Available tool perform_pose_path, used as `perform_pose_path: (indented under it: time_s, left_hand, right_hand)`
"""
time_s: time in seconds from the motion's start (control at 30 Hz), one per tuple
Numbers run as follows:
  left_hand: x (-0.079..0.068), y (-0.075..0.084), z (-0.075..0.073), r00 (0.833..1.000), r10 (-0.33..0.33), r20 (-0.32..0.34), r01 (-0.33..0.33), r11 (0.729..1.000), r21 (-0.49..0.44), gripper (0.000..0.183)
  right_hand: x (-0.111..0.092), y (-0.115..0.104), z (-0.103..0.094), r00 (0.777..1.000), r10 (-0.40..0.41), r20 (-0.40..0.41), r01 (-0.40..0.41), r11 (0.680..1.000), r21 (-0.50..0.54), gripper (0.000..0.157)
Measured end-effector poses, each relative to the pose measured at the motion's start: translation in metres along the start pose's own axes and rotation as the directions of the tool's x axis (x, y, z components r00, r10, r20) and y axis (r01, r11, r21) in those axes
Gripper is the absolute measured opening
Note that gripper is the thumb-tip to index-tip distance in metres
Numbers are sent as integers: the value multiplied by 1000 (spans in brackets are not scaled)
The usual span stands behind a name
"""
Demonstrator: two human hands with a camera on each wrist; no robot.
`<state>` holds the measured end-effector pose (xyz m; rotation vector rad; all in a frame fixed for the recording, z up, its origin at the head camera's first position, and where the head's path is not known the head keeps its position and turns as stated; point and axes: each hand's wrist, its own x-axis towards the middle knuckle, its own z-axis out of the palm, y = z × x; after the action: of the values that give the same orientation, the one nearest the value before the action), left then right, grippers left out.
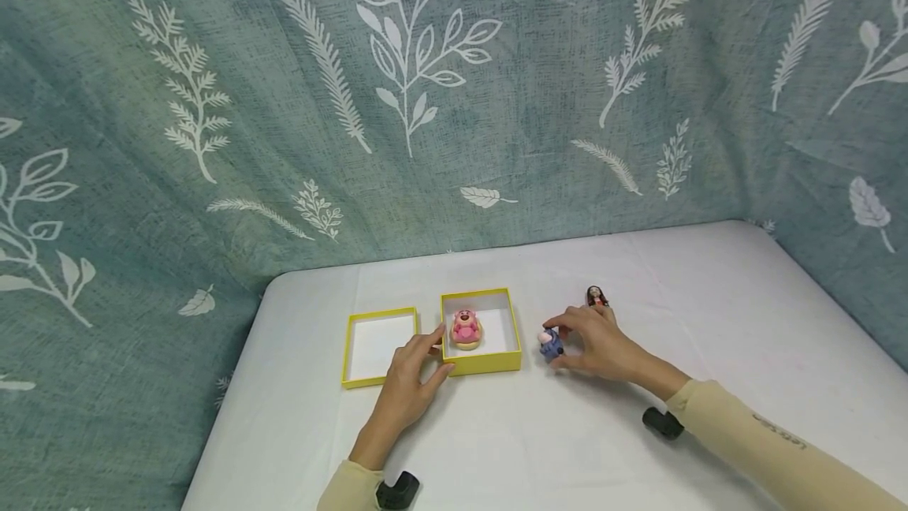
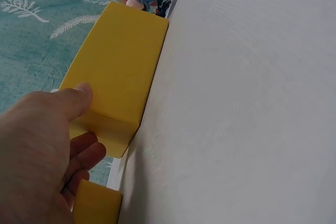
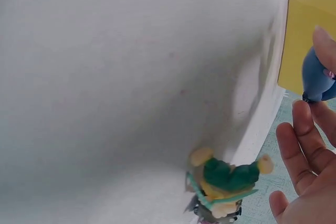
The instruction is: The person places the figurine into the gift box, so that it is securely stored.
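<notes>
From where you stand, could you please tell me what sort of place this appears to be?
Perhaps a makeshift indoor tabletop workspace: a white-covered table, leaf-patterned fabric behind and beside it, and a pink bear figure in a yellow box.

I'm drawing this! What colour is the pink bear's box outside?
The box is yellow outside, clearest in the left wrist view.

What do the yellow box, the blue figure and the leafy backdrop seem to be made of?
Box: probably stiff cardboard, matte and smooth, judging by its flat walls and crisp edges.
Blue figure: perhaps plastic or vinyl, smooth, with rounded, moulded-looking forms; resin is possible.
Backdrop: cloth, matte, by its soft wrinkles; the white leaves look printed.
</notes>
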<state>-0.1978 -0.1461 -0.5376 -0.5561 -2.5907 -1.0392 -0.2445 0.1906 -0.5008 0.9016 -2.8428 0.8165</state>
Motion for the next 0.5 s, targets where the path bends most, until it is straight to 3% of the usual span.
perform_pose_path:
  time_s: [0.33,0.5]
  left_hand:
    - [1,0,-2,999,37,-8,-37,999,1,62]
    - [1,0,-2,1000,25,-5,-25,1000,1,62]
  right_hand:
    - [6,-5,-3,1000,-16,4,16,1000,18,55]
    - [9,-7,-5,1000,-18,7,17,999,32,55]
